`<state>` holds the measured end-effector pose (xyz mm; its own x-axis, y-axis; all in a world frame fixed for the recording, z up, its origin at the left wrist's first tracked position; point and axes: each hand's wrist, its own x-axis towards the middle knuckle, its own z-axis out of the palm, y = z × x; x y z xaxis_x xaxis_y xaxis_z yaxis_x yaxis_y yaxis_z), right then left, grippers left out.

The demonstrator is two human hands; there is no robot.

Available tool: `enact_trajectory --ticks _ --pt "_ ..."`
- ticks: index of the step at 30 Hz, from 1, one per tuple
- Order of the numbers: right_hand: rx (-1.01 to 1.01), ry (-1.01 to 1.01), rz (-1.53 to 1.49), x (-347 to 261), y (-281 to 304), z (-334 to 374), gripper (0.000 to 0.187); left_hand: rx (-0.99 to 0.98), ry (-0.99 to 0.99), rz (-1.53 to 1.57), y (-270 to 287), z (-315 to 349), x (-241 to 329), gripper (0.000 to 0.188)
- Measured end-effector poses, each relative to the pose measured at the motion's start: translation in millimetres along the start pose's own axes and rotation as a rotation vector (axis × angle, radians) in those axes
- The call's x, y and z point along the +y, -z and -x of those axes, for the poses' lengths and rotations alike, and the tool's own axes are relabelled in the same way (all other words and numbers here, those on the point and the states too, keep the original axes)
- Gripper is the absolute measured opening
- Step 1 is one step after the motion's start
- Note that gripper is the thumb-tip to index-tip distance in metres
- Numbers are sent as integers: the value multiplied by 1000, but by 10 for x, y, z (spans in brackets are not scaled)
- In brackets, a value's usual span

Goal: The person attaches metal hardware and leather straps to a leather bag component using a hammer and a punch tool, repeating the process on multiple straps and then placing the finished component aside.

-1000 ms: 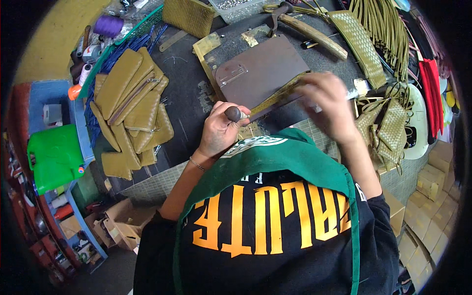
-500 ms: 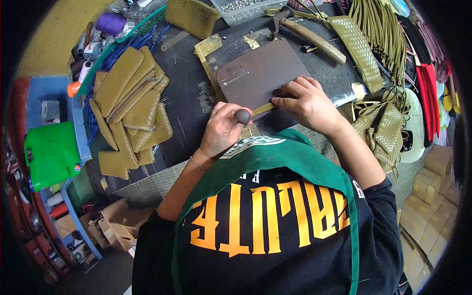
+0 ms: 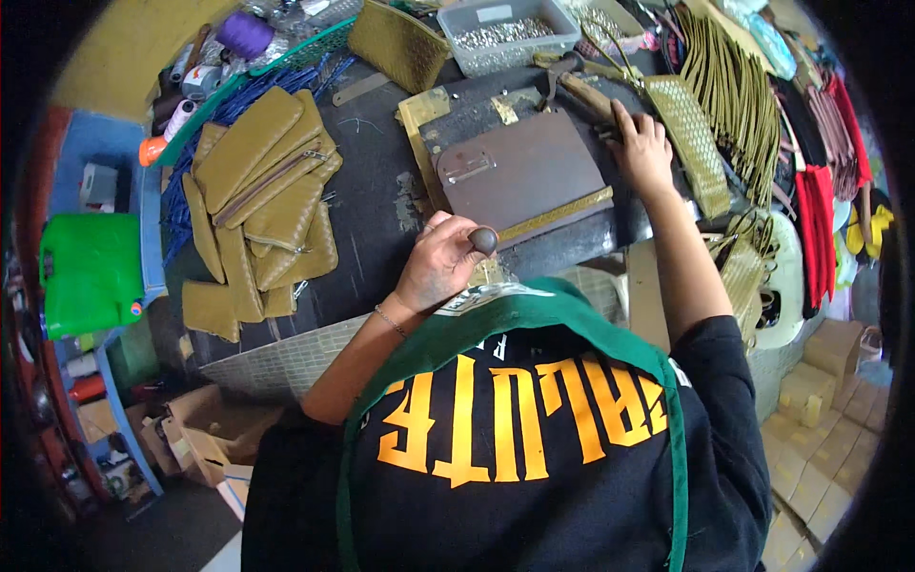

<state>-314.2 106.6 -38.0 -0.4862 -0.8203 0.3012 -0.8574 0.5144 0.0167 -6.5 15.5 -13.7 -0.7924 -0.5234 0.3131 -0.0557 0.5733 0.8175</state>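
Observation:
My left hand (image 3: 437, 259) is closed round a short tool with a dark domed end (image 3: 483, 240), seen nearly end-on; its lower end is hidden. It stands at the left end of a narrow olive strip (image 3: 556, 214), which lies along the near edge of a brown board (image 3: 524, 162). At the board's far right, my right hand (image 3: 645, 151) has its fingers over the wooden handle of a hammer (image 3: 583, 95). The palm hides the handle's near end. A small metal plate (image 3: 469, 166) rests on the board's left part.
Olive woven pouches (image 3: 262, 200) are heaped at left. Behind the board stands a clear tub (image 3: 510, 43) of small metal pieces. A woven olive panel (image 3: 688, 143) and hanging olive strips (image 3: 729, 105) lie at right. A steel ruler (image 3: 360, 90) is at the back left.
My right hand has left the strip and moved away and right onto the hammer's handle, uncovering the strip. My left hand still holds the tool near the strip's left end. The whole view has shifted slightly.

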Motion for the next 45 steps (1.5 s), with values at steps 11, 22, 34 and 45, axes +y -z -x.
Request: enact_trajectory --ticks 11,22,34,45 --pt "-169 -108 -646 -87 908 -183 29 -149 88 165 -1 77 -64 16" --pt "-554 402 -579 -664 1987 506 41 7 -251 -173 -14 -21 -81 18" --pt "-360 529 -578 -705 1774 587 39 -52 -140 -208 3 -52 -3 29" --pt "-406 590 -507 -721 1760 544 35 -4 -4 -118 3 -16 -32 20"
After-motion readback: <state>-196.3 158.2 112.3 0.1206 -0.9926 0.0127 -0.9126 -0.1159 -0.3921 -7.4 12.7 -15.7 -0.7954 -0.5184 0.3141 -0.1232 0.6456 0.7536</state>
